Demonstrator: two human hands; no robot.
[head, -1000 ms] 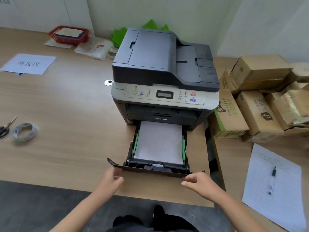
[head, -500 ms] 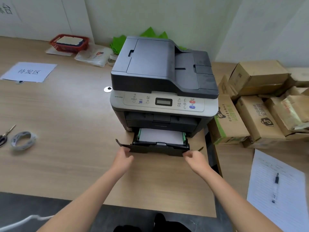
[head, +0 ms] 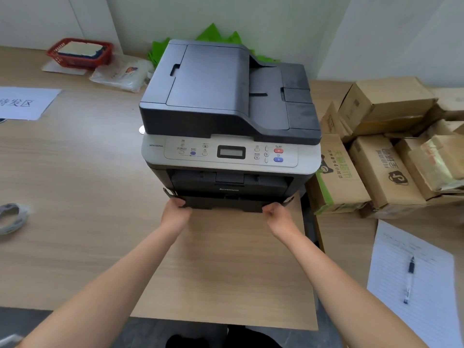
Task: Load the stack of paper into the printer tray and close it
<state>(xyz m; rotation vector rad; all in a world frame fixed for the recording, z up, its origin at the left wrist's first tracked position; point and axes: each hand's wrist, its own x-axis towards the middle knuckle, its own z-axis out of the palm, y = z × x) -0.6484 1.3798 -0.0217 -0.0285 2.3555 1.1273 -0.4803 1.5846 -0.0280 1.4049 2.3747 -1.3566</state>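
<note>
From where I stand, the closing step is in hand; the paper is not visible any more, so I judge it lies inside the machine, though I cannot see it. On the left, the left hand (head: 175, 212) has its grip curled closed around the left end of the tray (head: 226, 202) front, fingers hooked over the top edge; in the middle, the tray sits almost fully inside the printer (head: 229, 126), its dark front panel standing only a little proud of the body, near the front of the table (head: 75, 197); on the right, the right hand (head: 276, 213) grips the right end of the same panel, fingers bent around it. The tray front runs left to right across the printer, this is its long axis as seen; the tray itself points into the machine, away from the person. The next move, I think, calls for an even final push from both hands, straight in, until the panel is flush; an uneven push could jam one side.
</note>
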